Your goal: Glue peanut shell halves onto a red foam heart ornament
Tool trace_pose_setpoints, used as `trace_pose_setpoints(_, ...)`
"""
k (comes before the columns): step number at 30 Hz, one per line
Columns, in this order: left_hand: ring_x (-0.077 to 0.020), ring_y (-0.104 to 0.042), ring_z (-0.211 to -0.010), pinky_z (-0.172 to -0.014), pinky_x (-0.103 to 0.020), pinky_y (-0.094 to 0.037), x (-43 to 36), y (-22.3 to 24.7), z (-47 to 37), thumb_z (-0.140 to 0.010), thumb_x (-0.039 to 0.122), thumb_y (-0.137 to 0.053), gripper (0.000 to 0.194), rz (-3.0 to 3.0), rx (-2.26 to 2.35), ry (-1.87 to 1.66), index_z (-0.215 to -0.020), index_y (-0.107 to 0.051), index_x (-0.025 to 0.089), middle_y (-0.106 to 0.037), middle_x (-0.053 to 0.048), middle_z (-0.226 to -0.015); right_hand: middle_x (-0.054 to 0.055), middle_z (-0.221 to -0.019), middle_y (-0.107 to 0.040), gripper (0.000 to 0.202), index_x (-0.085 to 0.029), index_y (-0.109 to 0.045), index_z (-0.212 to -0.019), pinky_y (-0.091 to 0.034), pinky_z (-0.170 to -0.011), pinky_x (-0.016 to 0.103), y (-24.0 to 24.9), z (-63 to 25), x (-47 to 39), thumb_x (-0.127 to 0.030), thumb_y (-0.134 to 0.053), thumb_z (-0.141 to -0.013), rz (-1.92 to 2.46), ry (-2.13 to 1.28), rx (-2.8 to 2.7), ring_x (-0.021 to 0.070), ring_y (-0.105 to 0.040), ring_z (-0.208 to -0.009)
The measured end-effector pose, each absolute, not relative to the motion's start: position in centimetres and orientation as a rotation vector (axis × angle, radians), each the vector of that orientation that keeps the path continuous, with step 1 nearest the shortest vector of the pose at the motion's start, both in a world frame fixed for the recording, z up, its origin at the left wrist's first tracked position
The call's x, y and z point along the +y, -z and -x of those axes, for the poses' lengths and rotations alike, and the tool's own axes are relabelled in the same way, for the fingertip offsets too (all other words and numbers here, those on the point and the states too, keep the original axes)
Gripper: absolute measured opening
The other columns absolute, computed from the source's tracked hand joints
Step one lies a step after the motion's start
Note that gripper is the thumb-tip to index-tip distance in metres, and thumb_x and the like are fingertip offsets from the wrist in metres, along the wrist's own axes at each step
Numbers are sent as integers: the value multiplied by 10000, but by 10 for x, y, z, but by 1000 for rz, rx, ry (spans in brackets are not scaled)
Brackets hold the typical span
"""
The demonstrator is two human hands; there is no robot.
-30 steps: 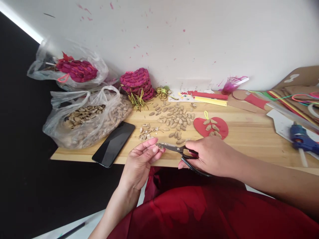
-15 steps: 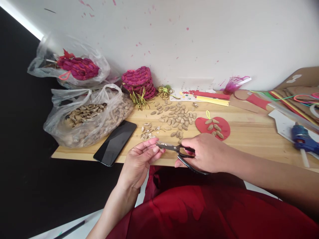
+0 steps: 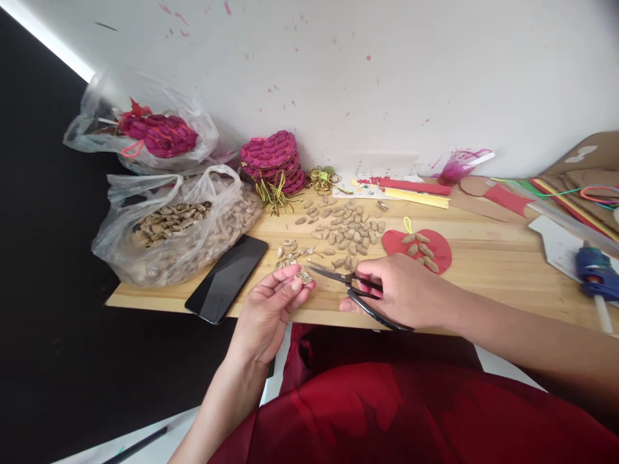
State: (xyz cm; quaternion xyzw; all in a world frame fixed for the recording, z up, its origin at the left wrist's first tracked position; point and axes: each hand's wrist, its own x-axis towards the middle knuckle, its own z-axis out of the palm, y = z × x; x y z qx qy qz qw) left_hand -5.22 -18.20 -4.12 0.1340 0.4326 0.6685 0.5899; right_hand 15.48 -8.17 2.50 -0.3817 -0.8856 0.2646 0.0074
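Between the thumb and fingers of my left hand [image 3: 271,303] is a peanut shell [image 3: 304,276], its hollow side facing up. My right hand [image 3: 401,291] grips black-handled scissors [image 3: 345,278], their blades pointing left just beside the shell. Behind my hands, many peanut shells [image 3: 348,225] are spread over the wooden table [image 3: 488,283]. Shell scraps [image 3: 289,252] lie in a small heap beyond my left hand. Past my right hand, a red heart-shaped piece [image 3: 393,243] with a yellow loop carries several shells.
A plastic bag of shells [image 3: 193,258] and a black phone [image 3: 226,278] are at the left. Stacked purple shell-covered pieces [image 3: 271,154] stand by the wall, near paper strips [image 3: 416,197] and a cup of purple paint [image 3: 457,169]. A blue glue gun [image 3: 597,270] lies far right.
The scissor blades have come away from the shell and now sit a little to its right. The shell has turned in my left fingers, showing its inside. The view has shifted slightly.
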Motion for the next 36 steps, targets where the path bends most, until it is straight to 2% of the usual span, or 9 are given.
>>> trace_pose_setpoints(6, -123, -747, -799, -751, -151, -606, -185, 42, 46, -716, 169, -868, 324, -369, 983, -1575, -1019, -752, 168, -751, -18, -848, -19, -608, -594, 481, -220, -447, -676, -233, -493, 263, -26, -159, -92, -648, -629, -797, 1135, -595, -2817, 110, -458, -509)
trace_pose_setpoints(10, -125, -745, -818, -740, -155, -605, -186, 41, 43, -728, 154, -855, 372, -429, 989, -1556, -1079, -734, 180, -760, -25, -901, -22, -597, -598, 483, -223, -451, -682, -210, -484, 265, -25, -163, -94, -663, -609, -800, 1136, -486, -2827, 112, -434, -491)
trace_pose_setpoints(21, -128, -746, -788, -730, -163, -608, -188, 37, 38, -709, 143, -862, 445, -461, 1036, -1505, -1127, -712, 164, -755, -23, -873, -31, -563, -568, 470, -216, -432, -654, -207, -465, 259, -26, -166, -93, -615, -651, -774, 1079, -551, -2817, 90, -385, -455)
trace_pose_setpoints(32, -127, -748, -774, -734, -169, -613, -188, 35, 39, -688, 134, -873, 437, -437, 1029, -1497, -1097, -722, 162, -743, -8, -843, -34, -559, -559, 517, -218, -442, -645, -238, -485, 255, -26, -166, -89, -686, -618, -781, 1117, -631, -2857, 99, -420, -472)
trace_pose_setpoints(36, -131, -747, -766, -729, -176, -612, -187, 35, 39, -670, 138, -884, 442, -424, 1040, -1498, -1083, -727, 155, -741, -7, -821, -25, -513, -509, 536, -217, -439, -604, -210, -484, 265, -27, -161, -88, -691, -619, -779, 1172, -583, -2858, 108, -391, -467)
